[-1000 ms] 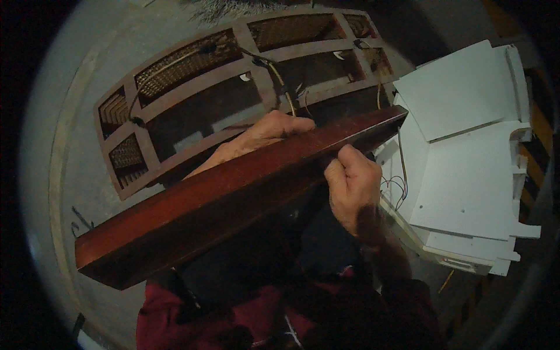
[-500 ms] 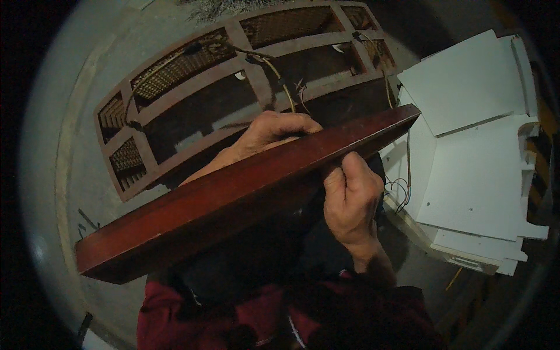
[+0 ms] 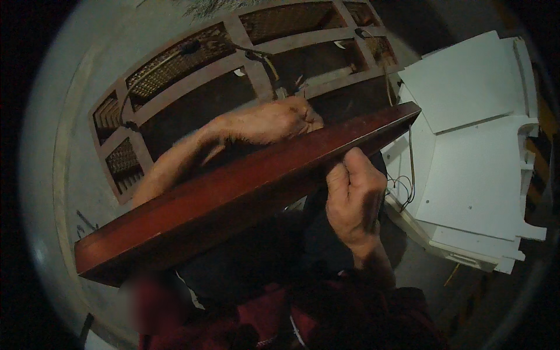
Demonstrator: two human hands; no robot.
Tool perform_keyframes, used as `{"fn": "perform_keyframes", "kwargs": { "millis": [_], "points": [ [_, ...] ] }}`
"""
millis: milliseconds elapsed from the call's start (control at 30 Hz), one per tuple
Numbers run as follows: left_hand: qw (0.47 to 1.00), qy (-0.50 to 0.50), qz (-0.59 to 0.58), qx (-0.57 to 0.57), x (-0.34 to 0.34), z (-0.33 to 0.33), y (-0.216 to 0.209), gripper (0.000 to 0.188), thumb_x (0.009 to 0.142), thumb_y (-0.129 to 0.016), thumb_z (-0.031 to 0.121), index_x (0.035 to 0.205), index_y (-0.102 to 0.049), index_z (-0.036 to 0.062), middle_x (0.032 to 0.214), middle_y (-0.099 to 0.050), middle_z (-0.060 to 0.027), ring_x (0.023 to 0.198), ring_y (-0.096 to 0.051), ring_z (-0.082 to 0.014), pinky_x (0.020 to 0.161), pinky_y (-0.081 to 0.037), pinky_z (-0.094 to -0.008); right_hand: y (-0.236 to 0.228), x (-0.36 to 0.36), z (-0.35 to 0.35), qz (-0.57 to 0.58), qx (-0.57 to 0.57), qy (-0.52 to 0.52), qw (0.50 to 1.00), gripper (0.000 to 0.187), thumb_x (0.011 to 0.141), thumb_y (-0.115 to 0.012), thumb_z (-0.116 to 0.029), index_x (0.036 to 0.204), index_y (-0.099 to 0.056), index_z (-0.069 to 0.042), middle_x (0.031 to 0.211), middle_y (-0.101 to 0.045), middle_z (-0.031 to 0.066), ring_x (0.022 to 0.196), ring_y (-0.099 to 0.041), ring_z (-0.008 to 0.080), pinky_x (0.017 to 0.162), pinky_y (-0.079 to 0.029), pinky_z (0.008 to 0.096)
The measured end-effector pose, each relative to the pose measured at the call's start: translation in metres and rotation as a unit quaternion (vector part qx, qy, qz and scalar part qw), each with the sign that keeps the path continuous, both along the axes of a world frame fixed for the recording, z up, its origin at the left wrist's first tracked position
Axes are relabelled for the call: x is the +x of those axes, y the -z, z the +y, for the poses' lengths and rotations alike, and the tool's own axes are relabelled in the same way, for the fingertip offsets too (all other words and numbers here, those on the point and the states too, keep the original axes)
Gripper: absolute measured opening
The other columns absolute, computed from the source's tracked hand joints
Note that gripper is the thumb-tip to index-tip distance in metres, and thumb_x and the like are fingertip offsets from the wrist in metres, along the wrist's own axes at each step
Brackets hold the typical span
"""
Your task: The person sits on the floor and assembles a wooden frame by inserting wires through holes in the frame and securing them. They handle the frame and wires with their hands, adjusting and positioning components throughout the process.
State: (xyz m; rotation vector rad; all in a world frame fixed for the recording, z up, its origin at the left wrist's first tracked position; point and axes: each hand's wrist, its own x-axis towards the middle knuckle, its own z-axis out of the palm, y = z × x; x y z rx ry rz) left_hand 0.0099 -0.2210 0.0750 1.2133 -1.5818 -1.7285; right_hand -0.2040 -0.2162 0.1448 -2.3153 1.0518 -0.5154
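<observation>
A long reddish-brown wooden board [image 3: 245,178] lies slanted across in front of me, its right end higher and farther away. My left hand [image 3: 283,121] is behind the board's far edge, closed with knuckles up. Its fingertips and whatever they hold are hidden. Below the near edge, toward the right end, my right hand [image 3: 354,201] is closed, thumb tip against or close to the board. What its fingers grip does not show. A cable with a pale end piece [image 3: 281,93] is just beyond my left hand.
A brown wooden frame [image 3: 248,29] with woven panels and cables stands behind the board. White panels [image 3: 472,175] are at the right, with a thin hanging cable [image 3: 410,169] beside them. Grey floor [image 3: 76,151] shows at the left.
My left hand has turned and risen, its wrist and forearm now showing above the board. The cable behind it has shifted. The board and my right hand have hardly moved.
</observation>
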Motion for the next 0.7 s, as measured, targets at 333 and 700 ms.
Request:
{"fn": "perform_keyframes", "kwargs": {
  "millis": [333,700],
  "points": [
    [0.908,-0.164,0.345,-0.171,-0.026,0.025,0.034,0.033,0.091,-0.067,0.023,0.111,-0.064,-0.0024,0.101,-0.068,-0.0065,0.093,-0.061,-0.0146,0.082,-0.050,-0.0325,-0.003,0.002,0.000,0.020,0.024,0.012,0.999,0.007,0.087,-0.053,-0.004,0.082,-0.051,0.000,0.076,-0.059,0.0189,0.069,-0.061,0.0397,0.061,-0.049,0.0472],
    [0.956,-0.061,0.196,-0.210,-0.006,0.012,0.019,0.025,0.093,-0.064,0.020,0.106,-0.066,-0.0012,0.096,-0.068,-0.0118,0.091,-0.064,-0.0193,0.079,-0.052,-0.0356,-0.001,0.001,0.003,0.015,0.002,0.005,1.000,0.008,0.087,-0.055,-0.007,0.085,-0.051,-0.001,0.076,-0.058,0.0192,0.071,-0.060,0.0420,0.063,-0.048,0.0499]
  ]
}}
